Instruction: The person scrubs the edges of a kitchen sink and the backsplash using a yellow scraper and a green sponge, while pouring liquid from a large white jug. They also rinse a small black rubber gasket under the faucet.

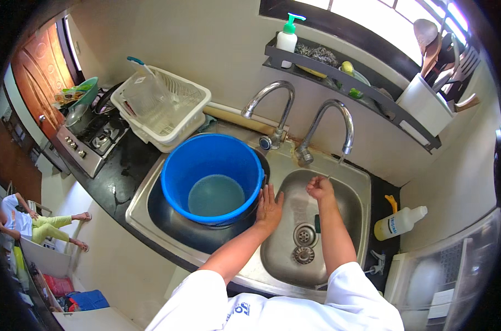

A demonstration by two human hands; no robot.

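A blue plastic bucket (180, 182) stands in the left basin of a stainless steel double sink, with cloudy liquid (216, 195) at its bottom. My left hand (270, 209) is flat beside the bucket's right rim, fingers extended, with nothing in it. Over the right basin (281, 244), my right hand (320, 188) has curled fingers, just below and left of the spout of the right gooseneck faucet (348, 128). A thin trickle of water leaves that spout. Whether those fingers enclose anything is hidden. Beside my right forearm shows a small dark object (317, 223), partly covered.
A second faucet (284, 107) rises behind the bucket. Left of it are a white dish rack (192, 95) and a gas stove (87, 151). A labelled bottle (399, 223) lies right of the sink. Above hangs a dark shelf (337, 78). A person (23, 219) sits far left.
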